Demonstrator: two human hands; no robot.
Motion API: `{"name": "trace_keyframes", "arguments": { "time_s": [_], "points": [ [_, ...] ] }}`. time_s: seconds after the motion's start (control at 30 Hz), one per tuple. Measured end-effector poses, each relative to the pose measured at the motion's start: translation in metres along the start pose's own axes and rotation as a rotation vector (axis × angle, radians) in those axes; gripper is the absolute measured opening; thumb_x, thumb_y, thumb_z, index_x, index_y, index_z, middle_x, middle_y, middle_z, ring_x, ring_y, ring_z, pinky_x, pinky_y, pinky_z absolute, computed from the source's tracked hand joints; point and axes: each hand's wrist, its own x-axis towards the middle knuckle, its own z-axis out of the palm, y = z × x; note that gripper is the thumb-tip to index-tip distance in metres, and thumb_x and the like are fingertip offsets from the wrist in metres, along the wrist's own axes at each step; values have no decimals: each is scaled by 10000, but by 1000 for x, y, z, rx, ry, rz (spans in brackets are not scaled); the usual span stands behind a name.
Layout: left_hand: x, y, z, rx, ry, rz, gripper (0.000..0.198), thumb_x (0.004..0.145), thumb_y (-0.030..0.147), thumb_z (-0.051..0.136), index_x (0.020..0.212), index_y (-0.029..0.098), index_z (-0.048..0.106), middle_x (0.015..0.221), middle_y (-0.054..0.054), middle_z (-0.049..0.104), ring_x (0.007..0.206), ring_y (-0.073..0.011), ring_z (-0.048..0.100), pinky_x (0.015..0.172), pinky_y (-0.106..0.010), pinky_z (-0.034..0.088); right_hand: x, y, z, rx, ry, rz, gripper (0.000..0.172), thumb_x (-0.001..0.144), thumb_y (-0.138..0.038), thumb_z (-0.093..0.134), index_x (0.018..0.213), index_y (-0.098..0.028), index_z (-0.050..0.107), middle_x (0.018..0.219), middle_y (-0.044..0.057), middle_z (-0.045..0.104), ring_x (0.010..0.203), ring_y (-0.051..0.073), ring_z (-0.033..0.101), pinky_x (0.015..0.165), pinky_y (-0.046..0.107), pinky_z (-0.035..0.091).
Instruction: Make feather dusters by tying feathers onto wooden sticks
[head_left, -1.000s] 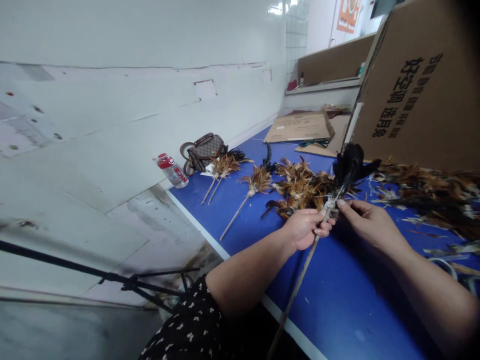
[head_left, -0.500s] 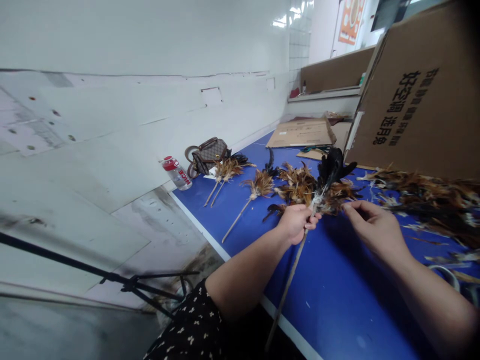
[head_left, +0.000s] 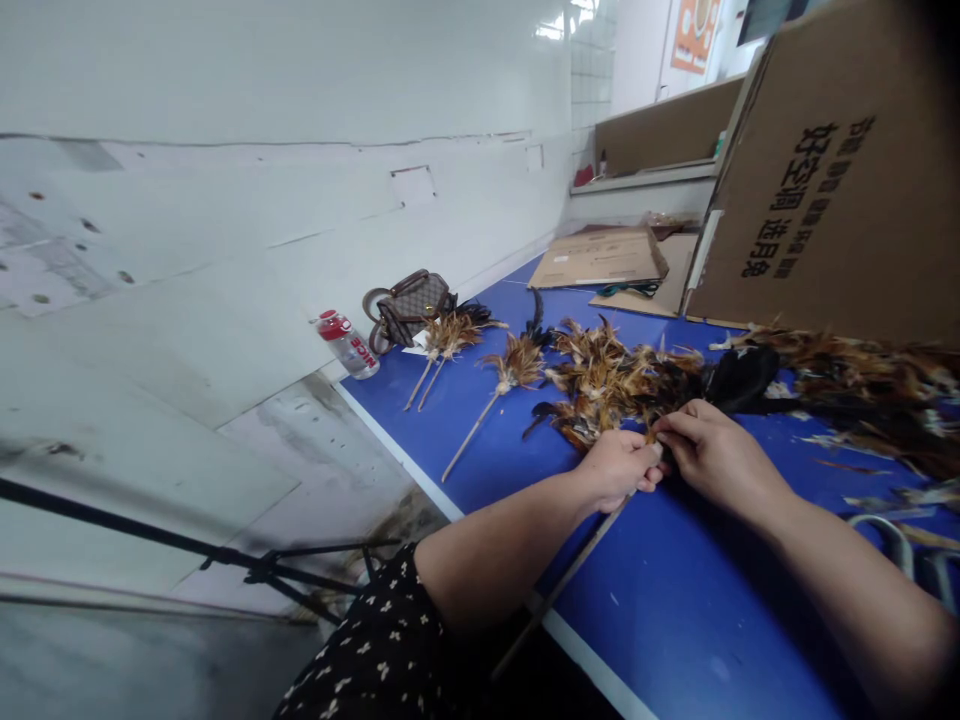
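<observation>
My left hand is closed round a thin wooden stick that slants down past the blue table's edge. The stick ends in a tuft of black feathers, now lying low over the table to the right. My right hand pinches the stick just beside my left hand, at the base of the feathers. A heap of brown feathers lies right behind both hands.
Finished feather sticks lie on the blue table further back, near a brown handbag and a red-capped bottle. A large cardboard box stands at right, flat cardboard behind. More feathers spread to the right. A tripod leg stands on the floor.
The stick has tipped over: the black feather tuft swung from upright down to the right. My right hand closed in on the stick next to my left hand.
</observation>
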Motion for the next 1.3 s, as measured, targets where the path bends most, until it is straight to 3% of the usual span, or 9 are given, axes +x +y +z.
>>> {"name": "trace_keyframes", "arguments": {
  "time_s": [0.3, 0.4, 0.53, 0.63, 0.87, 1.0, 1.1, 1.3],
  "points": [
    [-5, 3, 1, -10, -35, -23, 300, 922, 221, 784, 699, 97, 627, 648, -36, 623, 473, -36, 441, 440, -195, 244, 7, 1, -21, -3, 242, -56, 182, 1028, -239, 591, 1005, -216, 771, 978, 77, 668, 827, 213, 664, 714, 346, 519],
    [-6, 4, 0, -33, -32, -20, 267, 887, 188, 800, 697, 98, 636, 656, -46, 637, 487, -45, 462, 449, -194, 249, 8, 3, -31, -22, 192, -100, 200, 1051, -223, 560, 1008, -220, 756, 1022, 87, 664, 846, 204, 649, 709, 332, 497],
    [-8, 6, -1, -71, -65, -30, 173, 836, 87, 745, 694, 89, 647, 658, -57, 634, 491, -55, 476, 457, -204, 244, 8, 6, -35, -1, 9, -147, 249, 1014, -122, 503, 1036, -225, 729, 1171, 114, 694, 945, 214, 680, 778, 328, 512],
    [-9, 8, -1, -79, -102, -40, 132, 796, 56, 733, 690, 79, 657, 680, -69, 636, 498, -54, 474, 466, -211, 234, 9, 9, -33, 2, -93, -185, 314, 929, -29, 475, 993, -218, 718, 1079, 104, 723, 948, 231, 692, 810, 337, 518],
    [-12, 12, 1, -109, -122, -39, 189, 832, 129, 723, 673, 94, 627, 691, -78, 624, 529, -63, 462, 477, -215, 233, 10, 13, -29, -11, -104, -245, 380, 882, 17, 432, 981, -200, 727, 1025, 120, 706, 953, 254, 670, 813, 361, 526],
    [-11, 10, 2, -120, -61, -27, 340, 963, 282, 705, 688, 116, 594, 707, -92, 641, 521, -72, 466, 470, -216, 240, 10, 12, -27, -1, -100, -245, 356, 877, -23, 445, 965, -226, 725, 997, 100, 693, 922, 251, 663, 783, 362, 530],
    [-9, 7, 2, -70, -33, -23, 426, 964, 394, 769, 696, 108, 603, 693, -78, 635, 515, -62, 456, 477, -211, 250, 10, 12, -25, -3, -110, -241, 312, 885, -47, 480, 937, -232, 726, 975, 93, 692, 915, 251, 654, 783, 357, 529],
    [-9, 7, 0, -51, -36, -13, 381, 969, 309, 751, 681, 99, 615, 652, -60, 618, 490, -57, 446, 471, -215, 239, 10, 14, -23, -8, -156, -270, 317, 912, -45, 487, 944, -221, 749, 1000, 104, 700, 946, 256, 642, 815, 370, 533]
  ]
}}
